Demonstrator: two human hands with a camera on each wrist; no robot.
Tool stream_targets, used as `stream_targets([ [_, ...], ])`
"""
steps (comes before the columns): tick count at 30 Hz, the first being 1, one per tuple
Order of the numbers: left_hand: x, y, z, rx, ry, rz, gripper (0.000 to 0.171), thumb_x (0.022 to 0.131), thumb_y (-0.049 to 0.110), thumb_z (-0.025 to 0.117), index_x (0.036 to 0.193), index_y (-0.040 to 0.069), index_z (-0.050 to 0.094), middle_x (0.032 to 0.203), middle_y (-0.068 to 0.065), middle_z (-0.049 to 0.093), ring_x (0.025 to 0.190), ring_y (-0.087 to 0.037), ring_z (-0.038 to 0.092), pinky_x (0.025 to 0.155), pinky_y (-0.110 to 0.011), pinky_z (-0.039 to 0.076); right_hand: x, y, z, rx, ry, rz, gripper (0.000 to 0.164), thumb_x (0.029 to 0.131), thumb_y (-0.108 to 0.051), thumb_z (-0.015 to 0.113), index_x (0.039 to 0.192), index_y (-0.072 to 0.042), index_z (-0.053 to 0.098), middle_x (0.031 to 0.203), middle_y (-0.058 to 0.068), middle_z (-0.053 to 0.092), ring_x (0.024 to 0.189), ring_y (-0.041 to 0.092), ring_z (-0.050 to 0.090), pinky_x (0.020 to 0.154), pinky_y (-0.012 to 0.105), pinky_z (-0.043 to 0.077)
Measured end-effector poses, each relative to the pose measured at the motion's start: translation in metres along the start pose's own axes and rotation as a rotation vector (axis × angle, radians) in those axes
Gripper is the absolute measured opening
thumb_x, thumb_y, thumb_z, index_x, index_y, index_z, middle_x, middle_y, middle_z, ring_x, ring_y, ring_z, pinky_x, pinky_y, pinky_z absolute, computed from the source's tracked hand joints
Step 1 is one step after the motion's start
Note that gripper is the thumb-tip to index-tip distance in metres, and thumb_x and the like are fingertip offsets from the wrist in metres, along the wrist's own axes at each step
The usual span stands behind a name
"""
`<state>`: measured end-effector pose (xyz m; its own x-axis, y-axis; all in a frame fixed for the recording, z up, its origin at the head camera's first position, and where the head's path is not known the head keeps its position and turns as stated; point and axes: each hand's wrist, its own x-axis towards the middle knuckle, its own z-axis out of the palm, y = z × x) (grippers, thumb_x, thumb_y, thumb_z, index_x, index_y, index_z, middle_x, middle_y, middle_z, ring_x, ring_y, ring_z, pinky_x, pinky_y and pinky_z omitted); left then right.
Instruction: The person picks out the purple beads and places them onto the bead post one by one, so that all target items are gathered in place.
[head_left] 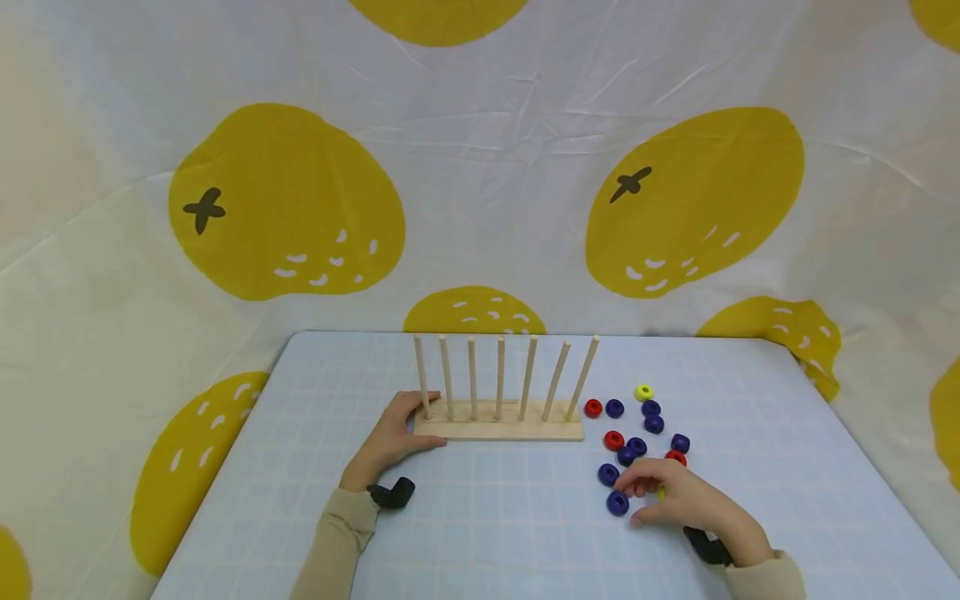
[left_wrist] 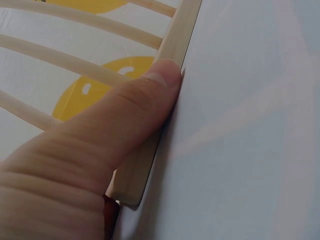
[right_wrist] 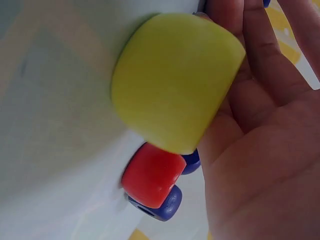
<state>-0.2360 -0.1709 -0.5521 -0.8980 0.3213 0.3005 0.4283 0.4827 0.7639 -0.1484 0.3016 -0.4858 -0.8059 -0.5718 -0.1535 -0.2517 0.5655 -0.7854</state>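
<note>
My left hand (head_left: 392, 433) grips the left end of a wooden peg stand (head_left: 510, 431), which has a row of several upright bare pegs. In the left wrist view the thumb (left_wrist: 145, 92) presses along the front edge of its base. On the right, my right hand (head_left: 686, 498) reaches low over scattered beads, thumb and fingers apart around the near side of a blue bead (head_left: 618, 503). A yellow bead (right_wrist: 175, 82) lies under the palm, mostly hidden in the head view. Behind it in the right wrist view are a red bead (right_wrist: 152, 175) and blue beads.
More beads lie right of the stand: red ones (head_left: 613, 440), several blue ones (head_left: 654, 424) and a yellow one (head_left: 644, 392) farthest back. They rest on a pale checked tabletop (head_left: 480, 533). A white curtain (head_left: 495, 208) with yellow fruit prints hangs behind.
</note>
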Motion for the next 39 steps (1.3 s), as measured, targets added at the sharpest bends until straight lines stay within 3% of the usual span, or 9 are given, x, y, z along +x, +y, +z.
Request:
stream_targets([
  [5, 0.0000, -0.0013, -0.0003, -0.019, -0.004, -0.003, 0.075, 0.067, 0.032, 0.093, 0.133, 0.014, 0.062, 0.124, 0.000, 0.061, 0.110, -0.018, 0.049, 0.100, -0.046, 0.041, 0.0021, 0.0004, 0.0040, -0.040, 0.030, -0.062, 0.030, 0.078, -0.026, 0.085, 0.103, -0.016, 0.071, 0.089, -0.005, 0.062, 0.080, 0.015, 0.056, 0.071, 0.025, 0.048],
  [12, 0.0005, -0.0017, -0.0005, -0.011, -0.004, 0.003, 0.074, 0.068, 0.034, 0.092, 0.133, 0.014, 0.063, 0.126, 0.001, 0.061, 0.111, -0.017, 0.048, 0.100, -0.046, 0.041, 0.0038, -0.0037, 0.0070, -0.063, 0.033, -0.055, 0.025, 0.080, -0.027, 0.083, 0.101, -0.019, 0.071, 0.091, -0.010, 0.061, 0.082, 0.014, 0.056, 0.072, 0.025, 0.049],
  [22, 0.0014, 0.0027, 0.0001, -0.023, 0.003, -0.008, 0.074, 0.067, 0.033, 0.093, 0.132, 0.012, 0.064, 0.126, 0.000, 0.062, 0.110, -0.019, 0.049, 0.099, -0.045, 0.042, -0.0010, -0.0030, 0.0070, -0.154, 0.096, -0.129, 0.020, 0.081, -0.022, 0.082, 0.096, -0.023, 0.069, 0.087, -0.015, 0.061, 0.080, 0.010, 0.056, 0.069, 0.026, 0.049],
  [27, -0.0009, 0.0016, 0.0004, -0.030, 0.014, -0.029, 0.073, 0.065, 0.031, 0.094, 0.130, 0.013, 0.065, 0.126, 0.002, 0.063, 0.109, -0.018, 0.049, 0.099, -0.044, 0.042, -0.0016, -0.0051, 0.0067, -0.182, 0.170, -0.170, 0.024, 0.079, -0.018, 0.084, 0.094, -0.025, 0.066, 0.088, -0.017, 0.064, 0.079, 0.010, 0.058, 0.069, 0.027, 0.050],
  [39, 0.0001, 0.0023, -0.0014, -0.034, 0.013, 0.009, 0.071, 0.065, 0.030, 0.094, 0.128, 0.013, 0.066, 0.127, 0.000, 0.063, 0.109, -0.019, 0.049, 0.097, -0.043, 0.042, 0.0025, -0.0082, -0.0010, -0.210, 0.403, -0.343, 0.043, 0.067, 0.003, 0.086, 0.086, -0.022, 0.058, 0.095, -0.008, 0.066, 0.078, 0.006, 0.059, 0.063, 0.027, 0.050],
])
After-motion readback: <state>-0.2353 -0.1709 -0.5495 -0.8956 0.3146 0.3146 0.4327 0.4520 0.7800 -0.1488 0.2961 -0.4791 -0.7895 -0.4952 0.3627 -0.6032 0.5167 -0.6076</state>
